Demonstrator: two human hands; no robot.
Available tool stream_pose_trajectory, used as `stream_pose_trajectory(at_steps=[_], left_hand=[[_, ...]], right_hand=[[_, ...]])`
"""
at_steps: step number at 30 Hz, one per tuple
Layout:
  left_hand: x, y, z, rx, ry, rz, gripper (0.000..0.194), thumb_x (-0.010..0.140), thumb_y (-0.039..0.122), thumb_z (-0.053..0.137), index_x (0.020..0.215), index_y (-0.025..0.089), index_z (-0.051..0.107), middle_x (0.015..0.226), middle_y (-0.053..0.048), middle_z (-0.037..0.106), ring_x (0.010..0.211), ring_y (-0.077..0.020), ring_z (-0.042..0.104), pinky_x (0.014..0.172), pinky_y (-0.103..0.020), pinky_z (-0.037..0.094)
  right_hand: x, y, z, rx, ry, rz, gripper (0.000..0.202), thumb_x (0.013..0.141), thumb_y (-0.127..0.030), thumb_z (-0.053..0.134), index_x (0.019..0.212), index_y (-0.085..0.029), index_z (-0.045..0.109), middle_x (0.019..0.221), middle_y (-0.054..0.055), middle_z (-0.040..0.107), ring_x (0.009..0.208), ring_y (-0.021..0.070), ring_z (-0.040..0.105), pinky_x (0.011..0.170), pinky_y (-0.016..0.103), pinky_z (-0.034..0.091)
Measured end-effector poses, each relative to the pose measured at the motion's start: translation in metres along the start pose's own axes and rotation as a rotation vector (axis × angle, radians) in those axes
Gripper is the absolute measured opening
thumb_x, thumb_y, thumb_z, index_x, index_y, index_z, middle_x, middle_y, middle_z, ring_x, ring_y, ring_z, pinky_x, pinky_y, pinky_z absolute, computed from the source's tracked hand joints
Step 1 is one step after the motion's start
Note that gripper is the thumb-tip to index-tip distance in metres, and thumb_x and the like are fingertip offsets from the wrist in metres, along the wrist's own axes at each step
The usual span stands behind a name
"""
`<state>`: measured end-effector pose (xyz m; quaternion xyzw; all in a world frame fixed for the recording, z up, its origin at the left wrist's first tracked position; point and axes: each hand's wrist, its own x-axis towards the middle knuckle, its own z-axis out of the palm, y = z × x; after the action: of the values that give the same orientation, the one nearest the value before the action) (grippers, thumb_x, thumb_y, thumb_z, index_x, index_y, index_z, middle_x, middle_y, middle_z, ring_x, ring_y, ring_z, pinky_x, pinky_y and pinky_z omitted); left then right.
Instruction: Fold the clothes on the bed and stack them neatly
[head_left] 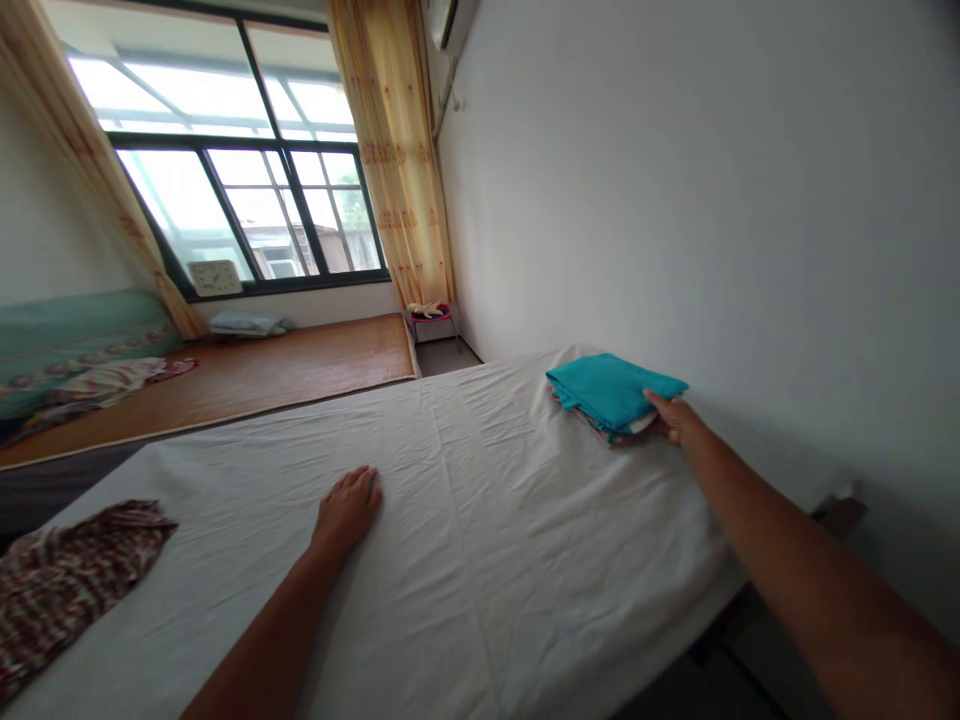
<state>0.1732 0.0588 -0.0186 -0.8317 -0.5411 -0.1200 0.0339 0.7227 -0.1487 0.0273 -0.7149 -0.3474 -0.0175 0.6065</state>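
Note:
A folded teal cloth (611,390) lies on top of other folded fabric on the white-sheeted table or bed (450,560), close to the wall. My right hand (671,415) grips the right end of this stack, thumb on the teal layer and fingers underneath, mostly hidden. Flat on the white sheet rests my left hand (350,505), holding nothing, its fingers stretched out. Left of it, at the picture's edge, is a crumpled brown-and-white patterned garment (82,570).
Behind stands a low bed with a brown mat (300,360), a folded pale cloth (247,324) and rumpled fabric (112,382). A small stool (433,316) sits in the corner. The white wall (690,180) borders the right side. A square clock (215,278) leans by the window.

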Motion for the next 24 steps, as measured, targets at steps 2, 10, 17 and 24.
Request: stream_pose_trajectory(at_steps=[2, 10, 17, 24], left_hand=[[0.0, 0.0, 0.0, -0.003, -0.003, 0.002, 0.042, 0.094, 0.033, 0.036, 0.13, 0.021, 0.054, 0.141, -0.007, 0.051, 0.13, -0.0234, 0.045, 0.108, -0.041, 0.036], [-0.001, 0.002, -0.003, 0.015, -0.027, 0.003, 0.045, 0.094, 0.032, 0.034, 0.133, 0.018, 0.053, 0.142, -0.008, 0.051, 0.131, -0.0233, 0.044, 0.108, -0.039, 0.036], [-0.002, 0.001, -0.002, 0.018, -0.018, 0.023, 0.045, 0.095, 0.032, 0.033, 0.133, 0.017, 0.053, 0.141, -0.008, 0.051, 0.131, -0.0235, 0.044, 0.109, -0.04, 0.036], [-0.002, 0.002, -0.003, 0.0, -0.015, 0.048, 0.043, 0.094, 0.031, 0.035, 0.132, 0.02, 0.054, 0.141, -0.007, 0.052, 0.131, -0.0226, 0.044, 0.108, -0.039, 0.035]], right_hand=[[0.013, -0.003, -0.007, -0.058, 0.128, 0.035, 0.049, 0.085, -0.042, 0.047, 0.121, -0.009, 0.055, 0.11, 0.024, 0.064, 0.1, 0.0348, 0.063, 0.08, 0.052, 0.054], [0.061, -0.065, 0.037, -0.662, 0.198, -0.562, 0.052, 0.095, -0.039, 0.032, 0.143, -0.02, 0.038, 0.149, 0.013, 0.039, 0.137, 0.0291, 0.032, 0.108, 0.052, 0.03], [0.047, 0.002, 0.068, -0.974, -0.328, -0.151, 0.063, 0.093, -0.058, 0.023, 0.147, -0.029, 0.035, 0.15, 0.011, 0.038, 0.134, 0.0333, 0.036, 0.102, 0.063, 0.03], [0.048, 0.032, 0.064, -0.986, -0.335, -0.165, 0.065, 0.092, -0.061, 0.021, 0.147, -0.028, 0.036, 0.151, 0.009, 0.039, 0.135, 0.0308, 0.037, 0.106, 0.057, 0.029]])
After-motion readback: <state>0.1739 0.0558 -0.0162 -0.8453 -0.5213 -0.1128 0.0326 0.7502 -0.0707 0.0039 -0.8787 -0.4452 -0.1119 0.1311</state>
